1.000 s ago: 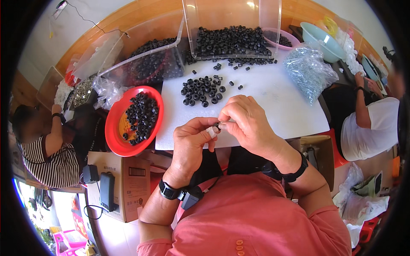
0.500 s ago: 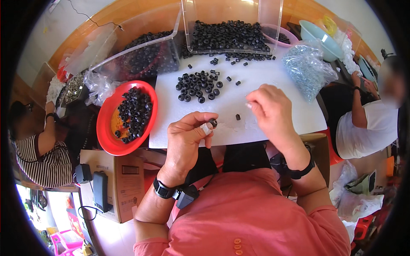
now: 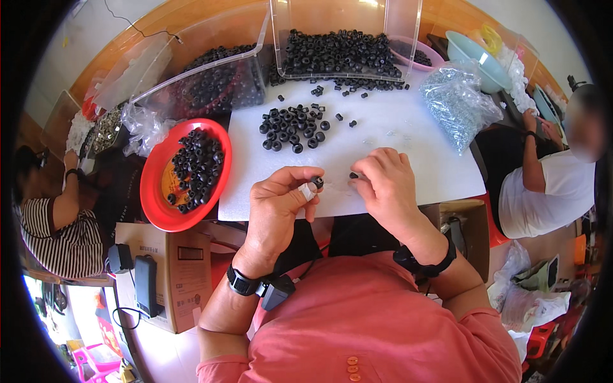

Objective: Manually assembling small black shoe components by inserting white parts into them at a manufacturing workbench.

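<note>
My left hand (image 3: pixel 278 201), with a white wrap on its thumb, pinches a small round black knob (image 3: pixel 317 182) with a hole in its face. To its right, my right hand (image 3: pixel 386 182) has thumb and forefinger closed around a small black plug-like piece (image 3: pixel 354 175) just above the white foam sheet (image 3: pixel 440 175). Beyond both hands lies a loose pile of black knobs (image 3: pixel 290 127), with a few smaller black pieces (image 3: pixel 346 121) scattered to its right. A red oval bowl (image 3: pixel 153 201) on the left holds more black knobs.
At the back stand two clear plastic bins (image 3: pixel 408 38) of black parts, with a pink bowl (image 3: pixel 434 60) beside them. A clear bag of small silvery pieces (image 3: pixel 456 105) and a light-blue basin (image 3: pixel 476 60) are at the right. People sit working on both sides.
My right hand has come down and left to the foam sheet and taken hold of the small black piece lying there. My left hand keeps its knob almost in place.
</note>
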### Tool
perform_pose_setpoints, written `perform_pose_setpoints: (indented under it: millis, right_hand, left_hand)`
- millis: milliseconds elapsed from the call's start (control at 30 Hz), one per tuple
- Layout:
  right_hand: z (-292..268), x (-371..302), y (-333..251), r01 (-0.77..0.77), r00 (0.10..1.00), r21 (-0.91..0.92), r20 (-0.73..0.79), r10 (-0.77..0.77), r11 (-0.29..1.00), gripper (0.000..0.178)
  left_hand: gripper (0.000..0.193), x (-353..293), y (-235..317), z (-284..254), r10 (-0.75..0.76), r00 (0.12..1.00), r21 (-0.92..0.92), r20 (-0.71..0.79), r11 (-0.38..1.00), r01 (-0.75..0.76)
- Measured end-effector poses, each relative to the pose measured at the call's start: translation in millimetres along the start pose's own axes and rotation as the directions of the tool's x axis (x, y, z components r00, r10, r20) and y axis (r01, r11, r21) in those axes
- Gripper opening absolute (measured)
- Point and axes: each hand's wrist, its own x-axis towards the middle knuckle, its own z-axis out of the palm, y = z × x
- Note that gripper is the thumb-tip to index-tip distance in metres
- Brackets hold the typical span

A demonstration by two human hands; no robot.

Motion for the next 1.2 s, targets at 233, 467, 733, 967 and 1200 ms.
perform_pose_setpoints:
  millis: [233, 467, 733, 967, 1200]
  right_hand:
    - [-4.7, -3.1, 7.9, 0.027, 0.999, 0.069, 0.022, -0.028, 0.997, 0.024]
    - [-4.3, 1.6, 5.5, 0.058, 0.998, 0.069, 0.020, -0.059, 0.996, 0.018]
    - [-0.6, 6.8, -4.9, 0.271, 0.961, -0.103, 0.090, -0.262, 0.957, 0.007]
    - [4.9, 14.4, -7.2, 0.284, 0.948, -0.033, 0.157, -0.276, 0.958, 0.006]
    - [10.5, 16.3, -10.6, 0.126, 0.985, -0.036, 0.123, -0.121, 0.991, 0.010]
  left_hand:
    - [0.022, -0.5, 0.7, -2.0, -0.015, 1.000, 0.021, -0.007, 1.000, 0.016]
    - [0.023, -1.4, 3.8, -1.2, -0.056, 0.998, 0.061, -0.015, 0.996, 0.057]
    - [0.020, 2.6, 4.5, -4.0, -0.084, 0.995, 0.053, 0.051, 0.995, 0.081]
    - [0.021, -1.5, 0.2, -1.9, -0.021, 1.000, 0.019, 0.021, 1.000, 0.020]
    - [0.021, -2.6, -3.0, -1.9, 0.003, 1.000, -0.005, 0.004, 1.000, -0.003]
